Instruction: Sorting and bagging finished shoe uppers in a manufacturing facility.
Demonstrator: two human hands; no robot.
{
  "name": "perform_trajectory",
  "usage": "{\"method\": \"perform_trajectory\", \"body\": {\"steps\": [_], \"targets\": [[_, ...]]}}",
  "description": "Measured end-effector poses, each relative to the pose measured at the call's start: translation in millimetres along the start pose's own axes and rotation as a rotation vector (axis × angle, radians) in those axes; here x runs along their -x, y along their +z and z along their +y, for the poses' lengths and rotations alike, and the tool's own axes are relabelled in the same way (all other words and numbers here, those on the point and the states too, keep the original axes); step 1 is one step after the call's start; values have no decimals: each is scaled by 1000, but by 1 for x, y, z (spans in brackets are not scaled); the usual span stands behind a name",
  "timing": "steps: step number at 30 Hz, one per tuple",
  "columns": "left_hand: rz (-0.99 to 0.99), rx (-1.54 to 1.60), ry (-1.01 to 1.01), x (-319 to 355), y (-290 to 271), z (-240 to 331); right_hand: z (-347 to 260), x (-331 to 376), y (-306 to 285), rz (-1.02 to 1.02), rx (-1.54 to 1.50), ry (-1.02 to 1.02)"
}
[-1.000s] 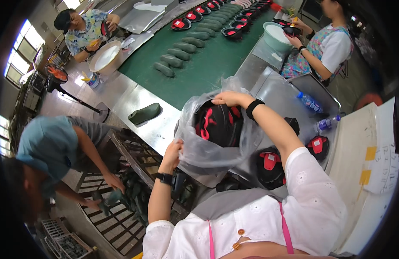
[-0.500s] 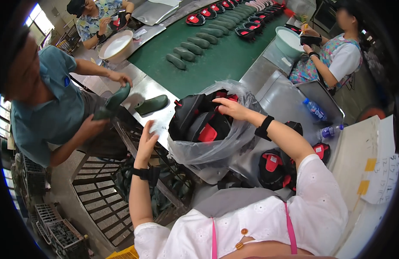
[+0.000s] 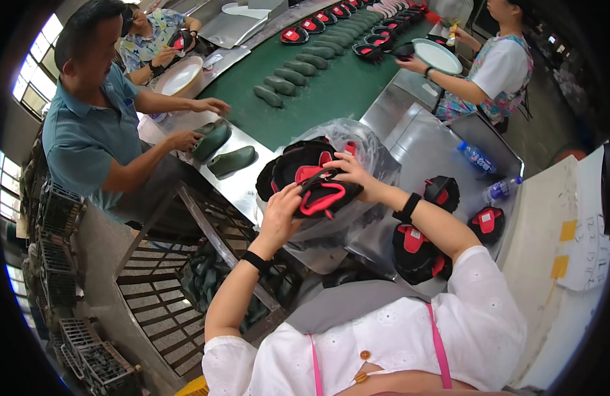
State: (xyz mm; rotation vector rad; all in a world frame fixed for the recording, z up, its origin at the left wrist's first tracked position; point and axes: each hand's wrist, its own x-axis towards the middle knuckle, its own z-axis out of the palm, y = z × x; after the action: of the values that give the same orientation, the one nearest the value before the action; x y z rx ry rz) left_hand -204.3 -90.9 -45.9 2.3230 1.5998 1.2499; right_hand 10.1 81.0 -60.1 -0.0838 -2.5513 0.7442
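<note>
Both my hands hold one black shoe upper with red lining (image 3: 326, 198), its opening toward me. My left hand (image 3: 282, 212) is closed on its left edge. My right hand (image 3: 355, 175) grips its far right edge. Just beyond and below it, more black and red shoe uppers (image 3: 288, 158) fill a clear plastic bag (image 3: 377, 165) on the metal table. Left of the bag lies a dark green shoe last (image 3: 231, 162).
Loose uppers (image 3: 416, 245) and two bottles (image 3: 477, 157) lie to my right. Ahead, a green conveyor belt (image 3: 252, 125) carries rows of lasts and uppers. A barred cart (image 3: 153, 297) of lasts stands lower left. A co-worker in teal (image 3: 87, 145) works at left; others sit farther off.
My left hand has moved right and closed on an upper, which is now lifted from the bag in both hands. The co-worker at left has set lasts down on the table.
</note>
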Motion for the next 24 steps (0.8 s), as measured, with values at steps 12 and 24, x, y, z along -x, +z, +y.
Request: {"method": "perform_trajectory", "body": {"steps": [12, 24], "targets": [[-48, 1014, -604, 6, -8, -7, -78, -11, -47, 458, 245, -341], [481, 1449, -614, -30, 20, 72, -109, -16, 19, 523, -623, 496]]}}
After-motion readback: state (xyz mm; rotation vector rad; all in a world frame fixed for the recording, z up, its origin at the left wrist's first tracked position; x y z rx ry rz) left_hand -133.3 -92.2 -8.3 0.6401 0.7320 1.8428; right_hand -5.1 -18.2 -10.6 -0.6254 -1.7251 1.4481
